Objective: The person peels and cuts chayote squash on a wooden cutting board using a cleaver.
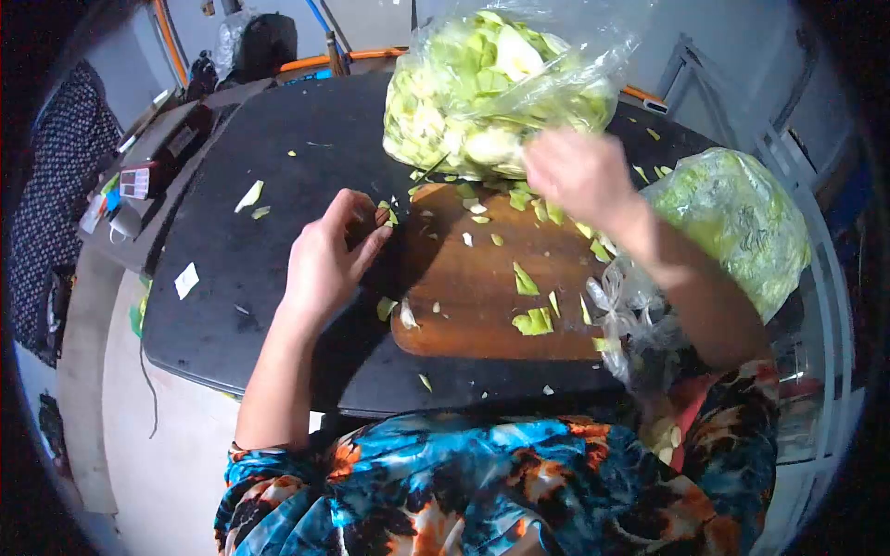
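Note:
My left hand [326, 252] is over the black table, just left of the wooden cutting board [445, 338]. Its thumb and fingers are pinched around small green leaf scraps [389, 215]. My right hand [586, 181] is blurred above the board's far right corner, in front of a clear plastic bag [501, 88] of cut pale-green leaves. Its fingers look curled, but motion smears them, so I cannot tell what they hold. Leaf pieces [533, 322] lie scattered over the board. A thin dark object shows by the bag's lower left, too unclear to name.
A second clear bag of shredded greens [737, 222] stands at the right, beside my right forearm. Crumpled, knotted plastic [616, 306] lies on the board's right edge. Scraps dot the black table [241, 306]. A side shelf at left holds a cup [125, 221] and a calculator-like device [135, 183].

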Tool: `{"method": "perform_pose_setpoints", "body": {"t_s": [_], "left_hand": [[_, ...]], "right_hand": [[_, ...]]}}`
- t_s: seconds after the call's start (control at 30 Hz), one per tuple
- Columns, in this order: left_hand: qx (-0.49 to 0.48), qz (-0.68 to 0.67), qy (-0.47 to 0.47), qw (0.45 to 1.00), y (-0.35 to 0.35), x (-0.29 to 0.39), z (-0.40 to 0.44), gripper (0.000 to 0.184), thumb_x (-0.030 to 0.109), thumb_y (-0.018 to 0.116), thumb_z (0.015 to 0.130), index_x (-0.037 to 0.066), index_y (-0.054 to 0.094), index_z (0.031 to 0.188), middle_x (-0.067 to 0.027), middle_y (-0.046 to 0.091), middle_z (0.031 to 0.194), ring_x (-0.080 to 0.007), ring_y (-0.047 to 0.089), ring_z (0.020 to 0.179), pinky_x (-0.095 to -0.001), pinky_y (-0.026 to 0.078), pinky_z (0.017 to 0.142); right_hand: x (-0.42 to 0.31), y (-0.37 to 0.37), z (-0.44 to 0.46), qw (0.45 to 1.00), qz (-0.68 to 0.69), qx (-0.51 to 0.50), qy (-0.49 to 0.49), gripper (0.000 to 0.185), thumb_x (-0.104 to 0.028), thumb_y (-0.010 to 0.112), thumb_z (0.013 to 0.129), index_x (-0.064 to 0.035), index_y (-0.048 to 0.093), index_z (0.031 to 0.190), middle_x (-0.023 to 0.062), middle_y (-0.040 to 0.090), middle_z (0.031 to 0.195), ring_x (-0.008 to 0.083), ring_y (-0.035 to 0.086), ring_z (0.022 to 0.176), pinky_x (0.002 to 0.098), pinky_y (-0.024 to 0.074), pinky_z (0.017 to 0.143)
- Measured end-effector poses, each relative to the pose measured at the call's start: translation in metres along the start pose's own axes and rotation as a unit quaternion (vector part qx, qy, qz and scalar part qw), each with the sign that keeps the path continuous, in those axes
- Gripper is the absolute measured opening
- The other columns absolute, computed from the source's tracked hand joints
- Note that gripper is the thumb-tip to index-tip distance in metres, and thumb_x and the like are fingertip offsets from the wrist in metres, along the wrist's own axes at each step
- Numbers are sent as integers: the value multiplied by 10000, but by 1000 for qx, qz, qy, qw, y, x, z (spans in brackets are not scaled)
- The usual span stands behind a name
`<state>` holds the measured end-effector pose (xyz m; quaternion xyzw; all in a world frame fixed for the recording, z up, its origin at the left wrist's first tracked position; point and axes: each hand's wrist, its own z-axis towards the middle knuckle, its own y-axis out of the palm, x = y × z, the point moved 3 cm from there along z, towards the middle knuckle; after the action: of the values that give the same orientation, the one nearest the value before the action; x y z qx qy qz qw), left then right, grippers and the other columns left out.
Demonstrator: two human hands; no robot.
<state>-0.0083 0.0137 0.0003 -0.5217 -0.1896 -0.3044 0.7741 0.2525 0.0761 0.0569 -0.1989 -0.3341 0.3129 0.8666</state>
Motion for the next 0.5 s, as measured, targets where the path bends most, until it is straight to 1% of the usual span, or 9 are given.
{"method": "perform_pose_setpoints", "body": {"t_s": [0.03,0.1,0.17,0.23,0.3,0.4,0.43,0.47,0.5], "left_hand": [[-5,-4,-4,1000,1,0,0,237,106,662,791,58,507,964,-102,624,732,-153,601,656,-280,454,620],[-17,-6,-8,1000,1,2,1,232,107,661,792,59,511,961,-101,624,725,-145,600,655,-276,453,615],[-16,1,1,1000,2,2,0,241,118,670,787,60,514,962,-96,626,738,-151,600,655,-277,457,619],[-4,1,17,1000,2,2,-3,251,124,675,782,61,514,964,-95,628,749,-161,608,666,-281,462,631],[-17,7,2,1000,0,5,-3,253,125,676,778,58,515,962,-93,638,780,-184,630,704,-287,471,657],[-24,9,2,1000,1,2,-2,258,121,674,779,55,514,971,-100,654,827,-186,647,752,-289,479,674],[-32,6,-5,999,-1,4,-2,258,117,672,780,53,513,973,-101,655,828,-181,648,756,-290,480,675],[-41,2,-11,999,-3,6,-2,257,114,670,782,52,512,976,-101,656,830,-176,648,760,-291,481,675],[-51,-3,-19,999,-2,7,-3,257,110,668,783,51,511,978,-101,656,832,-172,648,764,-291,482,675]], "right_hand": [[7,-12,30,994,-19,94,-44,136,-243,585,762,-113,572,724,55,539,625,234,575,580,369,466,507],[34,-25,81,987,-76,20,140,116,-170,626,802,-54,616,799,50,615,779,193,588,674,317,472,565],[63,-32,119,979,15,63,195,247,-214,498,836,4,611,867,180,627,876,318,605,772,408,477,694],[104,5,121,940,-27,-99,325,202,-191,532,794,-21,634,833,206,624,874,337,610,783,429,480,685],[142,55,93,867,-90,-381,307,187,-185,558,757,-40,652,829,218,626,866,347,609,821,432,479,701],[164,59,79,873,-89,-354,324,217,-194,554,760,-35,655,870,215,623,856,362,604,803,437,476,709],[156,41,87,926,-31,-225,303,220,-194,555,767,-21,652,863,203,623,857,357,601,799,428,474,715],[141,9,94,956,26,-92,276,225,-194,557,773,-6,648,855,191,623,857,353,597,795,418,472,722],[117,-29,97,983,83,42,161,203,-177,559,787,5,640,823,172,610,852,321,586,804,373,463,736]]}}
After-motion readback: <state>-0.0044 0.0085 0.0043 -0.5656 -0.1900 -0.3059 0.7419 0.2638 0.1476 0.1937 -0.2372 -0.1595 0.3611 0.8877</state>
